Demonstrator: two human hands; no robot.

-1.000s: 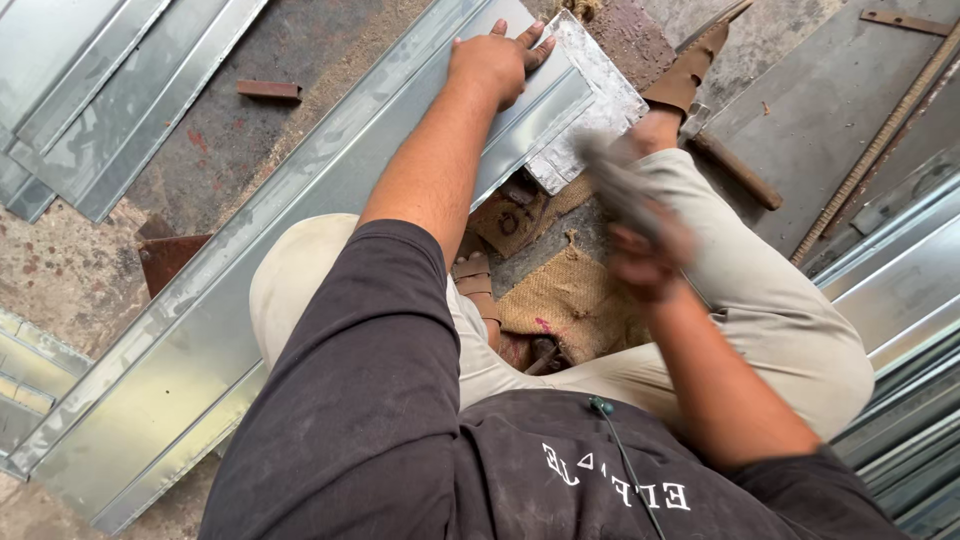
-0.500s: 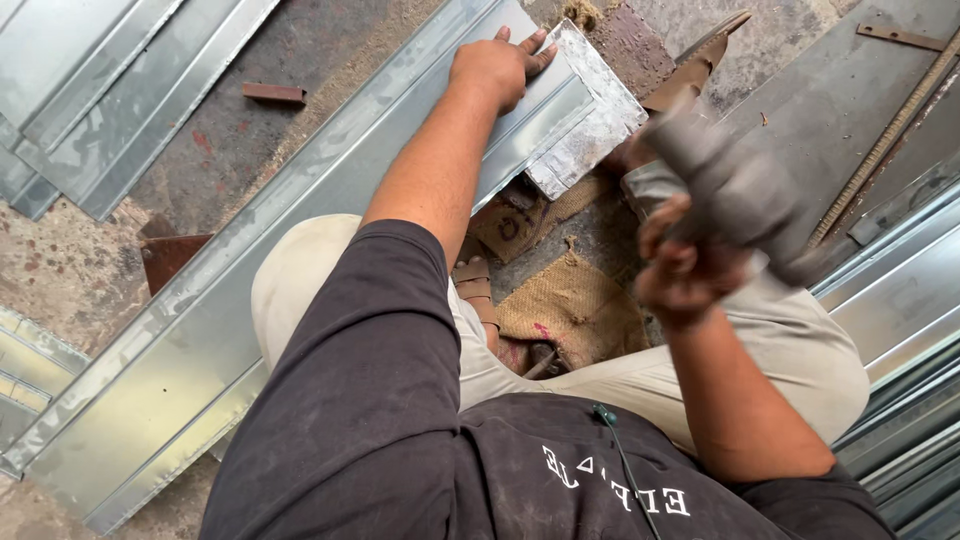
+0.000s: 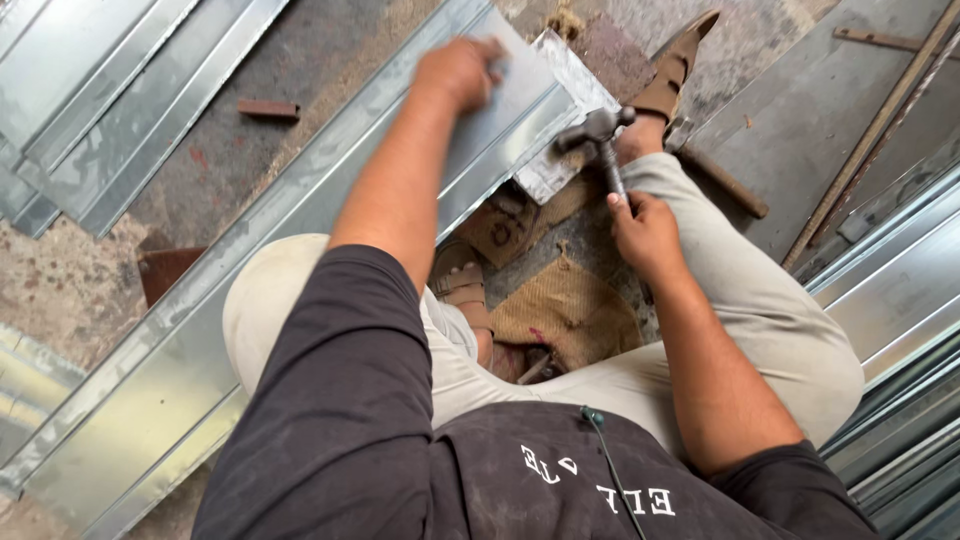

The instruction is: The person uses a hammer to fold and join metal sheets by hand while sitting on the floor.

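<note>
The right hand [image 3: 645,232] is wrapped tight around a hammer [image 3: 600,140], its head on the metal sheet [image 3: 330,260] near the top middle. The left hand [image 3: 458,72] presses flat on the sheet close by. A crooked hit could hurt those fingers.

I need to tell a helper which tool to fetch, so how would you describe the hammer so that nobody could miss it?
Start at the long metal sheet running diagonally across the floor under the left hand. At its upper end, the right hand grips a thin handle; the hammer has its head at the sheet's edge. It is the only tool with a dark rounded steel head; the nearby rods are plain and straight.
</note>
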